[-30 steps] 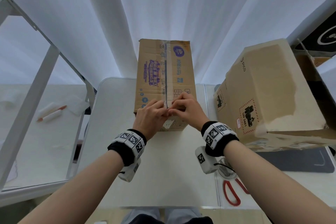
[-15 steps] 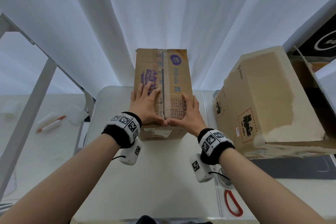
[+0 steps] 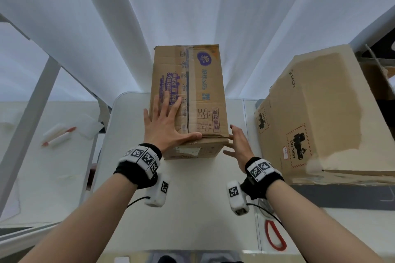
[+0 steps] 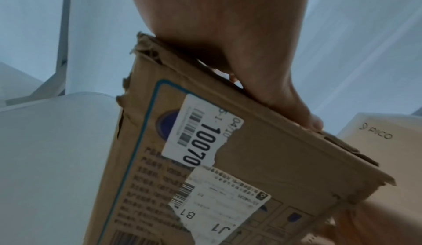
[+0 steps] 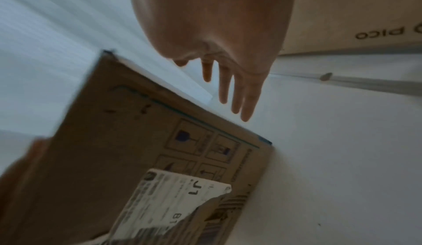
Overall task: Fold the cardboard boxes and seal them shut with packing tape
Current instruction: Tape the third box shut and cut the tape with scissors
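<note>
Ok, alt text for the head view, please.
A left hand rests flat on a taped cardboard box on a white table, the right hand open beside its right corner. A larger box stands right.

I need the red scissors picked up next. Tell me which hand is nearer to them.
Right. The right hand is beside the printed box, on the same side as the scissors; the left hand rests flat on that box, farther away.

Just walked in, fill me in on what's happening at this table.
A person is sealing cardboard boxes. Their left hand presses flat on top of the printed box standing on the white table, beside its taped centre seam. The right hand is open at the box's right near corner. A larger box sits to the right.
</note>
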